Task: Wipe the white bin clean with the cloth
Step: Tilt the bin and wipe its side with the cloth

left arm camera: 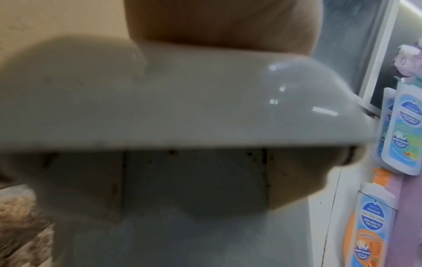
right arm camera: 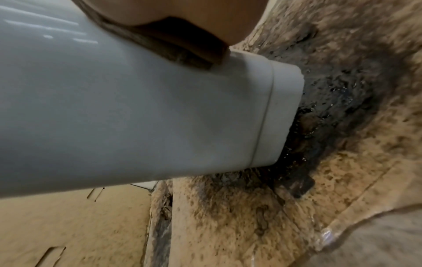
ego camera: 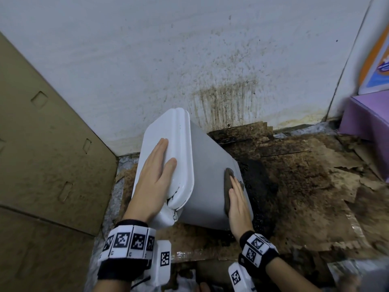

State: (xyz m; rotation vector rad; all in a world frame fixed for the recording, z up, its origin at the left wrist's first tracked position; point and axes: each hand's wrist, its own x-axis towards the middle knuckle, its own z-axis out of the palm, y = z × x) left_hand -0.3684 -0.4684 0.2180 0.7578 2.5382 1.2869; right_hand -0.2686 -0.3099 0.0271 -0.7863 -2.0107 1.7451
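Observation:
The white bin leans tilted on the dirty floor, its lid facing up and left. My left hand lies flat on the lid with straight fingers. My right hand presses a brownish-grey cloth flat against the bin's right side wall. In the right wrist view the cloth sits under the palm near the bin's base. The left wrist view is filled by the blurred lid edge.
A stained white wall stands behind. A cardboard sheet leans at the left. Soiled, wet cardboard covers the floor under and right of the bin. A purple box and printed packets stand at the right.

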